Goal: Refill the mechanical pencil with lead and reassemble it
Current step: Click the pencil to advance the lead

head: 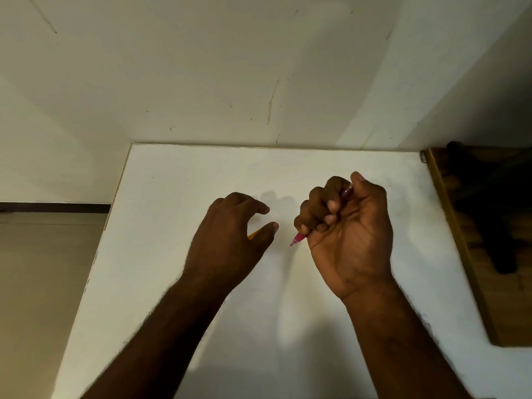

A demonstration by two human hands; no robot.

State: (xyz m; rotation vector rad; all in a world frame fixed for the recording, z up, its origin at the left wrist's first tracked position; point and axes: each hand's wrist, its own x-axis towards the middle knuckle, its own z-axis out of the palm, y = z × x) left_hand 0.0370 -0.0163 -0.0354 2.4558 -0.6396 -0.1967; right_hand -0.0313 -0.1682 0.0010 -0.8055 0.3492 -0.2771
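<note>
The pink mechanical pencil sits clenched in the right hand, fingers curled round its barrel, tip poking out below the fist toward the left hand. That hand hovers just beside the pencil's tip, loosely curled over a small yellow object, mostly hidden; whether it grips it I cannot tell. Both are above the white table. The risk, as I judge it: thin lead snapping if fed at an angle.

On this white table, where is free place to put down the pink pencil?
The table shows bare surface along the far edge by the wall and near its left edge. The middle is crowded: the right hand grips the pink pencil, and the left hand covers a small yellow item.
</note>
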